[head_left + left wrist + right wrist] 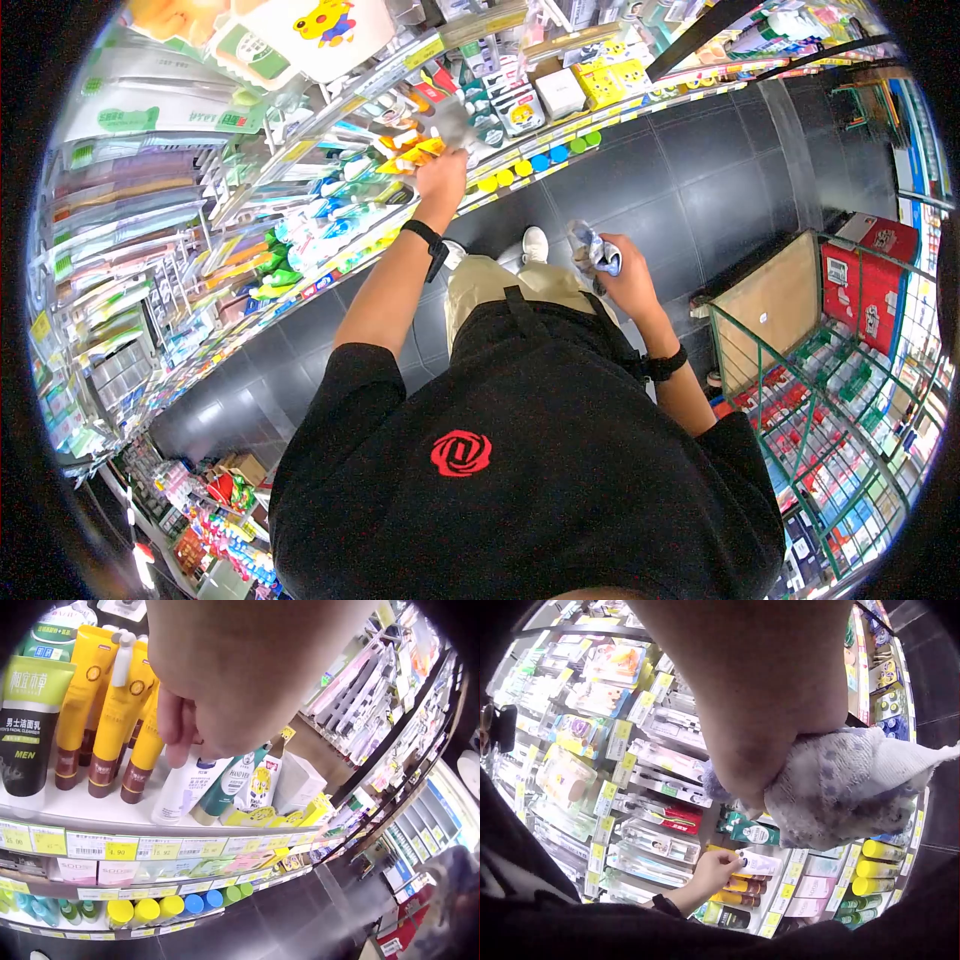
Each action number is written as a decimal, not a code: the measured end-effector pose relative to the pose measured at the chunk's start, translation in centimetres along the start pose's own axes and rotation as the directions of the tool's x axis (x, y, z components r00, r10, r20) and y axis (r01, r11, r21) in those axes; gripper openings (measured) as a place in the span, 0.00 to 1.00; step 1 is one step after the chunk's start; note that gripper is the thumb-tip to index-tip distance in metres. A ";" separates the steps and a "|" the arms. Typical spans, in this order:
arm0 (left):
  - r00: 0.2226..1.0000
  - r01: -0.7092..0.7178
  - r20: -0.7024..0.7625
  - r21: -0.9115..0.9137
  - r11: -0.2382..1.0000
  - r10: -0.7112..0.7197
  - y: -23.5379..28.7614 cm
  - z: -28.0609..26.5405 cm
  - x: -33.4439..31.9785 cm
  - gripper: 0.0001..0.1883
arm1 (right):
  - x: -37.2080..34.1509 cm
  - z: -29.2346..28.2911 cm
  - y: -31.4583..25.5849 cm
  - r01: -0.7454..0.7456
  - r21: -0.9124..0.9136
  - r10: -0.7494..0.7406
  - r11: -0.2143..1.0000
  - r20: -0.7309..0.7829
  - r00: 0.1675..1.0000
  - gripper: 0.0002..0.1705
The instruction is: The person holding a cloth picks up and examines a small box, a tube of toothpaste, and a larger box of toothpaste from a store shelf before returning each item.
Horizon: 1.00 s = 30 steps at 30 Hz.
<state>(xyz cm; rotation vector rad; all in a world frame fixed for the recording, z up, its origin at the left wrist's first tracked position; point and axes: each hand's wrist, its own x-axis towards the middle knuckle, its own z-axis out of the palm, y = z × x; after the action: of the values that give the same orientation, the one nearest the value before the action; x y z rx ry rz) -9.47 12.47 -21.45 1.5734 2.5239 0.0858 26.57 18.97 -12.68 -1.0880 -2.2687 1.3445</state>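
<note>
My left hand [442, 178] reaches into the shelf and pinches the top end of a white tube [174, 796], which stands on the shelf board. The right wrist view shows the thumb and fingers of this hand at the tube's end. Left of the tube stand several yellow tubes [114, 724] with brown caps and a black-and-green facial cleanser tube [28, 731]. A dark green hand cream tube [227, 787] leans at its right. Low in front of the body, my right hand [627, 278] grips a crumpled grey-white patterned cloth [840, 791], away from the shelf.
Price labels [112, 846] line the shelf edge. Below are bottles with yellow caps [146, 909] and blue caps. Hanging packs [667, 765] fill the rack beside the tubes. A green wire cage [775, 400] with goods stands to the right, across the dark tiled floor [640, 170].
</note>
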 end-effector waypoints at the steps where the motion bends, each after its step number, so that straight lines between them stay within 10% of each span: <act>1: 1.000 -0.003 0.001 0.001 1.000 0.003 0.0 -0.1 0.0 0.08 | 0.0 0.0 0.0 0.000 0.003 0.000 1.000 0.001 1.000 0.24; 30: 0.979 0.069 -0.193 0.020 0.997 -0.064 0.7 -0.9 -0.7 0.12 | 0.0 -1.5 -0.2 -0.074 -0.024 0.075 0.997 0.044 0.996 0.26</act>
<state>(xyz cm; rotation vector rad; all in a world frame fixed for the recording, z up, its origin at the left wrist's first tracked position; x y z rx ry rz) -8.75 12.22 -20.35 1.5581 2.7315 0.2068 27.35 19.87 -11.73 -1.1721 -2.3017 1.3889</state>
